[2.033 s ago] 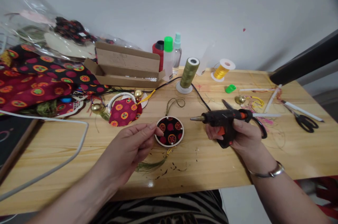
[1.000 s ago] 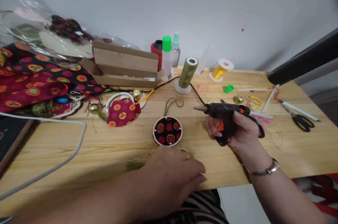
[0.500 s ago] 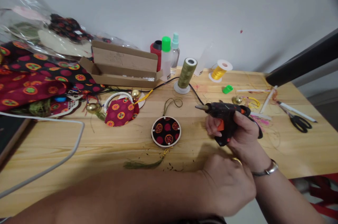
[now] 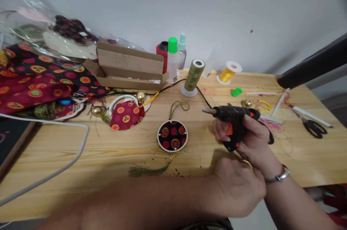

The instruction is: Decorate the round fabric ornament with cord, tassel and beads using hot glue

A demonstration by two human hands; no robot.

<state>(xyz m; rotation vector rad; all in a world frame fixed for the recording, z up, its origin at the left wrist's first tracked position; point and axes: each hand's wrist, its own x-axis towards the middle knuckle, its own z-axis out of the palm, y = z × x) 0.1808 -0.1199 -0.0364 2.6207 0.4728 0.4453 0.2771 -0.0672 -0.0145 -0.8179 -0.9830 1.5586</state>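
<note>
My right hand grips a black hot glue gun with an orange trigger. Its nozzle points left, above the table. My left hand is closed just below it, beside the right wrist; its fingers are turned away, so whatever they hold is hidden. Left of the glue gun lies a round pendant of black patterned fabric in a pale rim, with small white beads along the edge. A green cord loop extends from its top and a green tassel from its bottom.
Behind stand an olive thread spool, a green-capped bottle and a yellow thread spool. An open cardboard box and patterned fabric occupy the left. Scissors lie right. A white cable crosses the left side.
The whole view has shifted slightly, with things sitting a little further right in the picture. Both hands keep nearly the same pose, and the glue gun stays in my right hand.
</note>
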